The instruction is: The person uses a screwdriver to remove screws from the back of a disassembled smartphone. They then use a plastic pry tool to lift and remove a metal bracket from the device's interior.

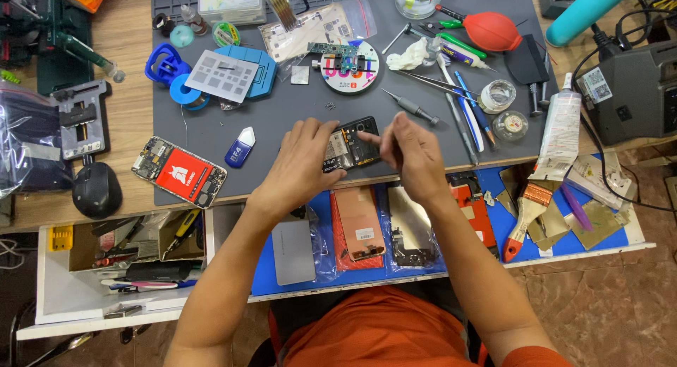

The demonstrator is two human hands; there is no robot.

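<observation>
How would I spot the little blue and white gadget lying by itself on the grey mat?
Start at the grey mat that covers the middle of the wooden bench. Look just beyond the left hand, between it and the opened phone with the red and white battery at the mat's near left corner. The gadget lies there: small, stubby, dark blue body with a white pointed cap, unlike the round blue items farther back.

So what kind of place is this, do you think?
Probably a phone repair bench: an opened phone lies under both hands on a grey work mat, with tweezers, a small screwdriver and a bare circuit board nearby.
</observation>
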